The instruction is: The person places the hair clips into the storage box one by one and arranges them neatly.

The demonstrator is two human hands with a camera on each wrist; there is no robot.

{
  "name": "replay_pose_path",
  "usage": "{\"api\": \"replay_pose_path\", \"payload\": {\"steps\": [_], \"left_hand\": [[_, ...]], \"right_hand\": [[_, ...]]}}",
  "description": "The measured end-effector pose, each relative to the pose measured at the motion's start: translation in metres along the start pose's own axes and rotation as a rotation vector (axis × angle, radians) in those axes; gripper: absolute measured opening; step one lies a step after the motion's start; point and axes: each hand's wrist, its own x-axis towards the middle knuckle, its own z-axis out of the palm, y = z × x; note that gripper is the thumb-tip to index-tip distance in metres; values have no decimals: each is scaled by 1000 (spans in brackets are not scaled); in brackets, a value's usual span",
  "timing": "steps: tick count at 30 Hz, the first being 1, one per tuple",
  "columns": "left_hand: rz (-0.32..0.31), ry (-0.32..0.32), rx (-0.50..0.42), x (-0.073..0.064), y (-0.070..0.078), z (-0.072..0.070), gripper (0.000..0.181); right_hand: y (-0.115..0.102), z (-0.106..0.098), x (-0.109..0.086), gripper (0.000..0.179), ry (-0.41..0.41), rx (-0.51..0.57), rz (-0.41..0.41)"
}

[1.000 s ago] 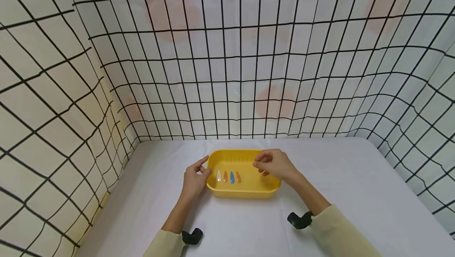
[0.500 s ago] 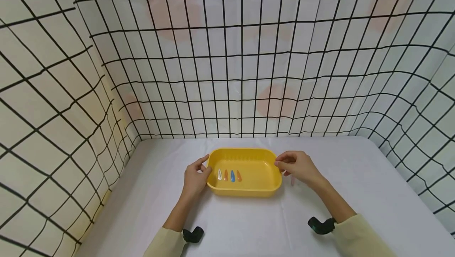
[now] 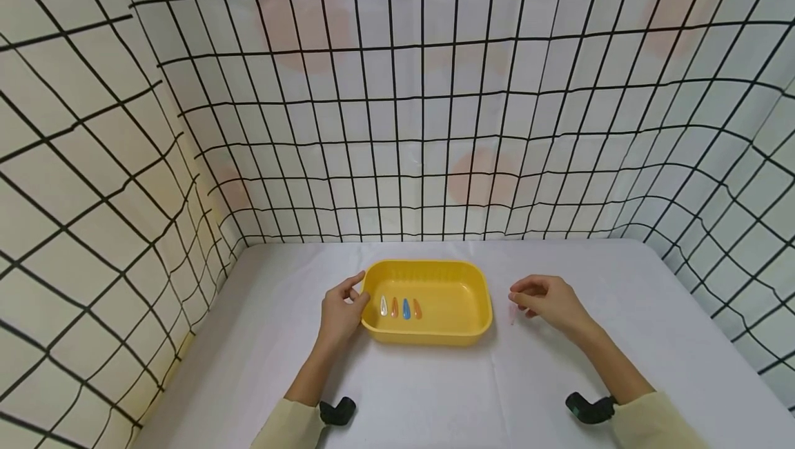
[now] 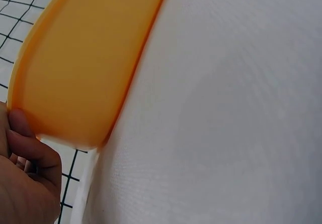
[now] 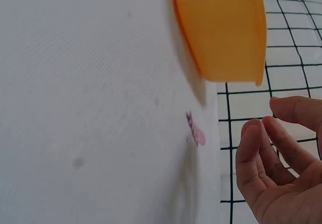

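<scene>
My left hand [image 3: 339, 312] pinches the left end of a yellow tray [image 3: 428, 339], thumb and forefinger at its rim; the left wrist view shows the same grip on the tray [image 4: 85, 58]. Inside, toward the left, a white snap hair clip [image 3: 384, 306], an orange clip [image 3: 394, 307], a blue clip [image 3: 406, 309] and another orange clip [image 3: 417, 309] lie in a row. Right of the tray, my right hand [image 3: 549, 303] hovers with loosely bent fingers and nothing between them. Just beneath its fingertips a pink hair clip [image 5: 196, 131] lies on the cloth, apart from the hand.
A white cloth [image 3: 435, 394] covers the table. Black grid netting [image 3: 397, 125] before pale sheeting stands at the back and along both sides. Dark wrist cameras [image 3: 338, 411] sit at both sleeves.
My right hand has moved from above the tray's right part out to the right, over the pink clip on the cloth. The left hand, tray and row of clips stay put.
</scene>
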Motion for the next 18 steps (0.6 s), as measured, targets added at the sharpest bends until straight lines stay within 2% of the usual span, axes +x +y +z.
{"api": "replay_pose_path", "payload": {"steps": [10, 18], "left_hand": [[4, 6, -8, -1, -2, 2, 49], [11, 8, -5, -1, -3, 1, 49]], "right_hand": [[19, -4, -3, 29, -10, -28, 4], [37, -1, 3, 27, -8, -103, 20]]}}
